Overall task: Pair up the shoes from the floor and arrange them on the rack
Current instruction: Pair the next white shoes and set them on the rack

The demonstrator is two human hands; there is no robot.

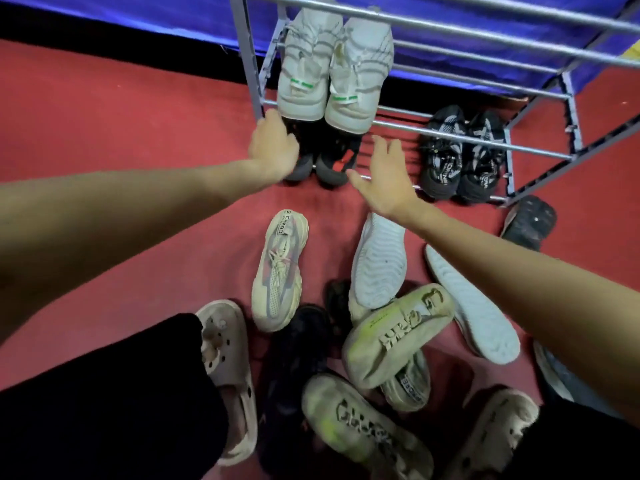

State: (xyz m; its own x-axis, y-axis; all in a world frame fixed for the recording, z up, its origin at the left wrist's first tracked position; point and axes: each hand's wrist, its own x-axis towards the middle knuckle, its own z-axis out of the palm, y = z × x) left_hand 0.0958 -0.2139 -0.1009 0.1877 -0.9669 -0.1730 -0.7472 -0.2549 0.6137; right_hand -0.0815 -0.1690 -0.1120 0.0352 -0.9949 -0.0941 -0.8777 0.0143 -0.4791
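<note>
— Where are our fingers right now?
— Those of our left hand (pixel 273 145) are hidden past the knuckles, down at the dark pair with the red patch (pixel 320 161) on the rack's lower shelf, so we cannot tell whether they hold the left shoe or only touch it. Our right hand (pixel 384 174) hovers beside that pair, fingers (pixel 382 145) straight and spread, holding nothing.
— So what have we got done?
— Three pairs stand on the rack (pixel 450 29): that dark one, a white pair with green tabs (pixel 334 71) on the shelf above it, and a black-and-white knit pair (pixel 462 155) further right on the lower shelf.
— And what remains?
— Plenty, we judge. On the red floor (pixel 121 126) lie a cream laced sneaker (pixel 278 268) upright, two white soles (pixel 379 261) turned up, two grubby yellow-tinted soles (pixel 398 336), a dark shoe (pixel 530 221) near the rack's foot, and more dark ones half buried. We would say under halfway. The holed clogs (pixel 227 341) appear to be on our own feet.
</note>
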